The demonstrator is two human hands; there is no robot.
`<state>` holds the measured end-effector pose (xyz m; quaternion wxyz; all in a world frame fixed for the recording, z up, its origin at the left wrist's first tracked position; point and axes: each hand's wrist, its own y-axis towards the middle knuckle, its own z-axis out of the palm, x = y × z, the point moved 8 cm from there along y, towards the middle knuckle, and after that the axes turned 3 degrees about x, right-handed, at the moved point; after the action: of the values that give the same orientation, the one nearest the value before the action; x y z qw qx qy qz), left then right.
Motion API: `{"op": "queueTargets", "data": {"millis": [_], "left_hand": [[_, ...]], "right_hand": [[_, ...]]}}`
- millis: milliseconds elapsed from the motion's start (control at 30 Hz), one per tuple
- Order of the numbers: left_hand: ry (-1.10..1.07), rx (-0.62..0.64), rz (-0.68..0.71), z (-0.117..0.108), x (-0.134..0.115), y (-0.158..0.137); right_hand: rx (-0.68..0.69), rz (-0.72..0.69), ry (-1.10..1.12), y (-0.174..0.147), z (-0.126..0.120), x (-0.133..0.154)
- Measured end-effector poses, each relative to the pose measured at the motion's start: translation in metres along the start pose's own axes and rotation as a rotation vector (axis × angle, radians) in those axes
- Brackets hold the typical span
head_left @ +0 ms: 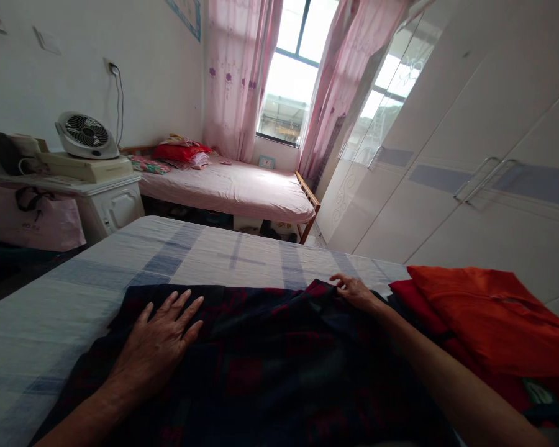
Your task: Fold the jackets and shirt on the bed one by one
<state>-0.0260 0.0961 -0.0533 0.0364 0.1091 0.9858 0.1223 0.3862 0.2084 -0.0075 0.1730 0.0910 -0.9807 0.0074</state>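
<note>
A dark navy, green and red plaid garment (261,360) lies spread over the near part of the bed, its exact kind not clear. My left hand (161,335) rests flat on its left side, fingers spread and palm down. At the garment's far right edge, my right hand (356,292) has its fingers bent onto the fabric and pinches it, with a raised fold beside the fingertips. To the right of my right forearm sits a pile of folded clothes, with an orange garment (498,316) on top and a red garment (412,298) under it.
The bed (88,304) has a blue-and-white checked sheet. Beyond it stands a second bed (242,186) with a pink sheet. A fan (87,133) sits on a box on the white cabinet (121,208) at left. A white wardrobe (447,130) lines the right side.
</note>
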Motion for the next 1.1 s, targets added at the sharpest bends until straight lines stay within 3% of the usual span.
{"op": "queueTargets", "data": {"millis": [133, 300, 367, 500, 667, 967, 1100], "left_hand": [[-0.014, -0.018, 0.002, -0.006, -0.003, 0.0], [0.002, 0.004, -0.014, -0.004, -0.001, 0.001], [0.012, 0.018, -0.013, -0.002, 0.0, 0.001], [0.016, 0.011, -0.007, 0.0, 0.001, 0.0], [0.006, -0.01, -0.001, -0.001, -0.001, 0.001], [-0.029, -0.022, -0.008, -0.004, -0.001, 0.0], [-0.027, -0.013, -0.027, -0.006, -0.001, 0.001]], "right_hand": [[-0.088, 0.006, -0.032, 0.004, -0.013, 0.004], [-0.477, 0.069, -0.029, -0.019, -0.06, 0.007], [-0.404, 0.073, 0.039, -0.019, -0.056, 0.004], [-0.024, 0.051, 0.125, -0.009, -0.014, -0.004], [0.0, 0.077, 0.169, 0.004, 0.0, -0.01], [-0.523, 0.206, 0.361, -0.004, -0.061, -0.012], [-0.771, 0.106, 0.356, -0.039, -0.097, 0.018]]}}
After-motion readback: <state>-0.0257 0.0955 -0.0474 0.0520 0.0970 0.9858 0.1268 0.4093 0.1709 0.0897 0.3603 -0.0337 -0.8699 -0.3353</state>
